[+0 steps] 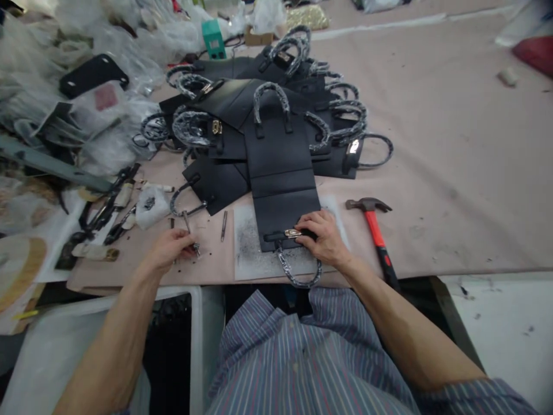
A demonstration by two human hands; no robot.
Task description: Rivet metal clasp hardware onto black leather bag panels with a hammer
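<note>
While left fingers (183,238) pinch a slim metal tool (196,248), right fingers (311,221) grip a smooth black panel's (283,167) shiny oblong clasp (292,233).

Lighting's kinda dim and flat here, shadows are soft, and I can't really tell where the light's coming from. The metal clasp (353,146) right of the pile blows out near white, while the black panel (280,153) swallows detail. Corners darken, the wide lens stretches stuff there, and the plastic bags (38,63) upper left look mushy.
</note>
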